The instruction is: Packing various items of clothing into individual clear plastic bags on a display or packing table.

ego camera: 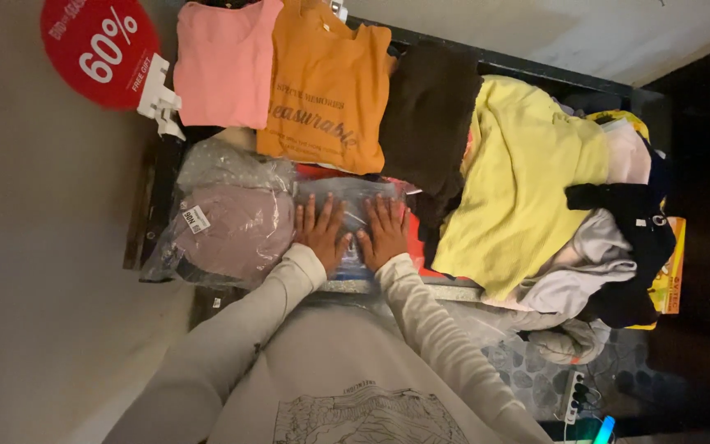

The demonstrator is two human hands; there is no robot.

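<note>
Both hands lie flat with fingers spread, gripping nothing: the left hand (321,230) and right hand (384,231) press side by side on a clear plastic-bagged garment (353,215) at the front of the bench (143,222). Just left sits a bagged mauve garment (236,230); behind hang a pink shirt (222,62) and an orange shirt (326,90).

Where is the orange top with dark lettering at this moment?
In the head view, the orange top lies at the upper middle of the pile, between the pink top and the dark brown garment, above both hands.
</note>
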